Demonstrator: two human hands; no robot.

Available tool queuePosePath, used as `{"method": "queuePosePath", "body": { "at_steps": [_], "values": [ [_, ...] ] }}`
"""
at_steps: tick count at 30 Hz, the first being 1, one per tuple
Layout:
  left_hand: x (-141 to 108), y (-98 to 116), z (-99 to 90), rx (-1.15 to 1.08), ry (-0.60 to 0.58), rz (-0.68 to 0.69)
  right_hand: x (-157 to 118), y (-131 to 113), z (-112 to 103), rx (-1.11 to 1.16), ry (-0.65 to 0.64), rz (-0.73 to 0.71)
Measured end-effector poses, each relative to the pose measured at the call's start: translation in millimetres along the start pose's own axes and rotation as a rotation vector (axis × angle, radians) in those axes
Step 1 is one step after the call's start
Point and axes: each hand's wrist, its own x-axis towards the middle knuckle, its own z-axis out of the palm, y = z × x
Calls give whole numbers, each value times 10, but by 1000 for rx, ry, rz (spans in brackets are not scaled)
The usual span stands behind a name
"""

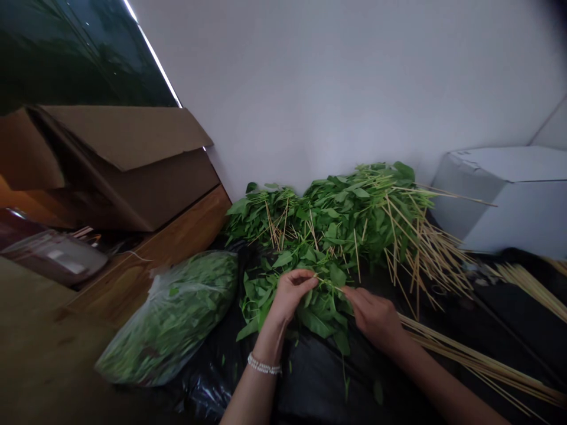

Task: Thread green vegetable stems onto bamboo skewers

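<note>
Pinching a slender green leafy stem (322, 280) toward five o'clock, your left fingers (303, 274) close; your right fingers (353, 293) grip a thin tan stick (337, 288).

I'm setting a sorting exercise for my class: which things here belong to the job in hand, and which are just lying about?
In the job:
leaves at the left hand and right hand
loose sticks
leaf pile behind, sticks among it
bag of leaves, probably

Lying about, it seems:
cardboard box
white box
plastic tub
</note>
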Motion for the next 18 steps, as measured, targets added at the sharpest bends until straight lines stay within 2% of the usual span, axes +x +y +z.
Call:
{"method": "queuePosePath", "body": {
  "at_steps": [18],
  "values": [
    [-27,39,2,79,-46,-33,-37,-10,58,52,-110,63]
  ]
}}
